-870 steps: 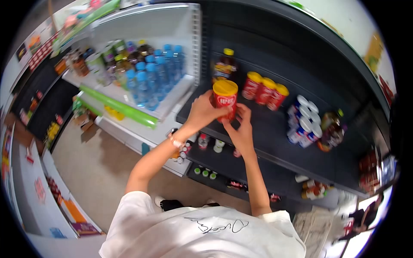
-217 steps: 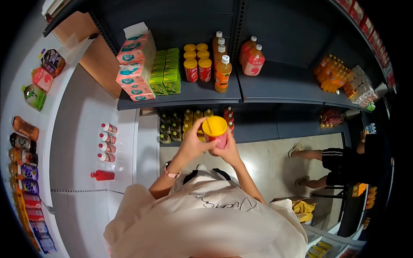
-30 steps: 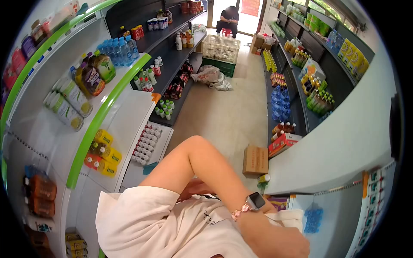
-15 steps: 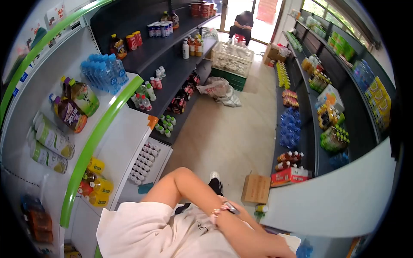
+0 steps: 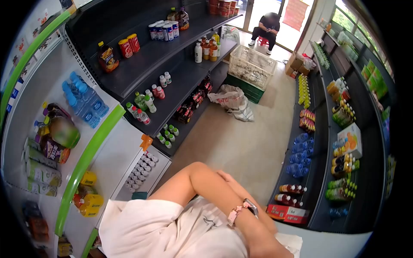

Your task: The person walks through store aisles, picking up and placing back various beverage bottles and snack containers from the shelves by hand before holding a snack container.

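Note:
My two forearms are crossed in front of my white shirt (image 5: pixel 189 228). The left one carries a pink bracelet (image 5: pixel 234 216) and a watch (image 5: pixel 251 206), and runs down to the lower right. There my left hand (image 5: pixel 273 250) lies near my right arm, partly cut off by the frame edge, its fingers hidden. Beyond the left forearm, close to the elbow, part of my right hand (image 5: pixel 225 176) shows. Most of its fingers are behind the forearm. No object is visible in either hand.
Dark shelves with bottles and cans (image 5: pixel 164 31) stand on the left; a white shelf with a green edge (image 5: pixel 92 159) is nearer. More stocked shelves (image 5: pixel 320 180) line the right. Crates (image 5: pixel 251 69) and a plastic sack (image 5: pixel 234 101) sit on the aisle floor. A person (image 5: pixel 266 29) sits by the door.
The view has shifted, so the shelves, crates and seated person appear elsewhere in it. Part of my right hand now shows beyond the left elbow. The shoe and floor carton have left view.

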The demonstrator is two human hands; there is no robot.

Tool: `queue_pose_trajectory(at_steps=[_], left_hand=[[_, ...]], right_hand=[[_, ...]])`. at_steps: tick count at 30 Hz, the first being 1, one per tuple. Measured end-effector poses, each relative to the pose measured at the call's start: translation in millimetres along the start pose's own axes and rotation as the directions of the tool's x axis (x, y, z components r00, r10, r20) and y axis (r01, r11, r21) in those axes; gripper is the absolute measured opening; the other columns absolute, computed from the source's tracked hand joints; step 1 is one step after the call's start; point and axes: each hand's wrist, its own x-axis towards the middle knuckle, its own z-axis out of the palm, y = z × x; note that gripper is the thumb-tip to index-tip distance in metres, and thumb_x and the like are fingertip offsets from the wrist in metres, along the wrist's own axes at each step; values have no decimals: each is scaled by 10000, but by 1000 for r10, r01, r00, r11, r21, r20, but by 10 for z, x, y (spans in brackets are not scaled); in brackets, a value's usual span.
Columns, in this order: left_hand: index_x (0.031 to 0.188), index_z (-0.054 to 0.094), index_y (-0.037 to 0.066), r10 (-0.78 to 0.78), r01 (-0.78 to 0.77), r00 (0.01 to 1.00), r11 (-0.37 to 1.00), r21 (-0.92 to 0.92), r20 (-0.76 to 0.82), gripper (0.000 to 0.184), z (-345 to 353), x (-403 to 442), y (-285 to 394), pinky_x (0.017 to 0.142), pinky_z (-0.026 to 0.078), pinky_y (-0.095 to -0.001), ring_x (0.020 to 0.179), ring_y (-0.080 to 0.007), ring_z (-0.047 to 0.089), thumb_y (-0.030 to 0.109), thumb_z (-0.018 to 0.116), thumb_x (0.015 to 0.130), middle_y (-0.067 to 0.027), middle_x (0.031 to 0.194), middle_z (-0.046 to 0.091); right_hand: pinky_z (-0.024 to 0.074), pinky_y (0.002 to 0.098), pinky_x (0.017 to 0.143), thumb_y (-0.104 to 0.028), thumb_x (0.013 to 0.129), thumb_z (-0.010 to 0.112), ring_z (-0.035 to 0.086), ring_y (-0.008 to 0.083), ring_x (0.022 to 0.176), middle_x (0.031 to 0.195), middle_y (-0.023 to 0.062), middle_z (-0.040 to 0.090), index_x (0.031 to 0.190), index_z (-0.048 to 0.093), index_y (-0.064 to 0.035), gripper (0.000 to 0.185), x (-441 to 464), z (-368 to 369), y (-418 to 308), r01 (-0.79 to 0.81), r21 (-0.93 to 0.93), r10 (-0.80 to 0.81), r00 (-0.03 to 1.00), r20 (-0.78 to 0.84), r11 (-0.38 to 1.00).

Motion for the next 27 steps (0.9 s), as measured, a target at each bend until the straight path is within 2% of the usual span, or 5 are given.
queue_pose_trajectory(at_steps=[6, 11, 13, 15, 27], left_hand=[[1079, 541, -18, 180, 23, 864, 919, 394, -471, 288, -1110, -472, -13, 865, 419, -418, 964, -318, 546, 170, 538, 862, -151, 990, 578], [1154, 511, -81, 266, 550, 442, 674, 493, -857, 449, -2097, -1299, 727, 811, 466, -358, 991, -288, 561, 270, 516, 874, -172, 1124, 579], [1210, 491, -58, 412, 485, 429, 646, 590, -804, 474, -2207, -1536, 968, 854, 457, -383, 1043, -288, 550, 282, 494, 878, -173, 1204, 542], [1004, 532, -45, 976, -121, 163, 168, 978, -147, 569, -2165, -1547, 1077, 942, 425, -426, 1116, -348, 479, 479, 320, 935, -226, 1306, 409], [1173, 470, 14, 863, 379, 477, -33, 925, -165, 515, -3336, -2325, 1378, 1016, 297, -492, 1174, -342, 425, 452, 367, 922, -182, 1300, 431]], right_hand=[[464, 280, 746, -124, 847, 577, 597, 182, 871, 941, 77, 643, 1002, 623, -62, 173, 900, -958, -1410, 436, -619, -546, 837, 13, 653], [439, 331, 860, -65, 842, 514, 568, 237, 999, 1154, 161, 581, 1153, 524, 30, 326, 935, -1252, -2815, 786, -546, -956, 259, -139, 292], [372, 456, 957, -292, 831, 515, 491, 302, 1128, 1272, 216, 486, 1258, 446, 45, 548, 950, -1331, -3160, 955, -293, -986, 0, -164, 48], [334, 452, 977, -290, 814, 521, 434, 273, 1176, 1227, 198, 505, 1202, 498, -4, 483, 999, -1175, -3509, 969, -61, -955, -245, -170, -238], [291, 433, 1018, -349, 834, 504, 416, 253, 1188, 1165, 177, 519, 1146, 528, -58, 427, 2394, -1717, -4156, 799, 294, -851, -479, -214, -524]])
